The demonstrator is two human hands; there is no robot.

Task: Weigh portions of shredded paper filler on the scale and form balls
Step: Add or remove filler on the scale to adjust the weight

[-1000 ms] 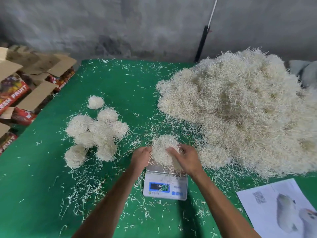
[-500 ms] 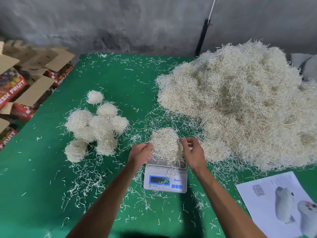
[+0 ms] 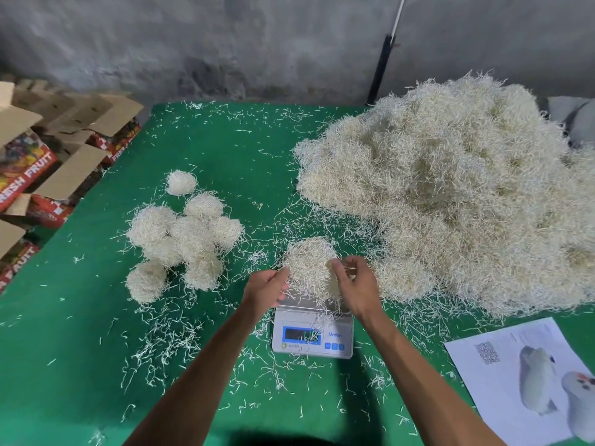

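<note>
Here, in the head view, a green table point(image 3: 96, 365) carries a small white scale point(image 3: 312, 333) near the front, with a blue display whose digits are too blurred to read. On the scale's platform sits a portion of shredded paper filler point(image 3: 309, 265), a loose rounded clump. The left hand point(image 3: 265, 289) touches the clump's left side with curled fingers closed against the paper. The right hand point(image 3: 354, 284) is at the clump's right side; its thumb and fingers pinch some strands at the edge of the portion. Both forearms reach in from the bottom of the picture.

To the left of the scale lies a group of finished balls point(image 3: 186, 236), most touching each other, one a little apart at the far end. To the right rises a big pile of loose filler point(image 3: 450, 194), reaching almost to the right hand. Short strands are scattered everywhere on the green cloth. A printed sheet point(image 3: 502, 349) with a QR code lies at the front right corner. Open cardboard boxes point(image 3: 48, 162) stand beside the table on the left.
</note>
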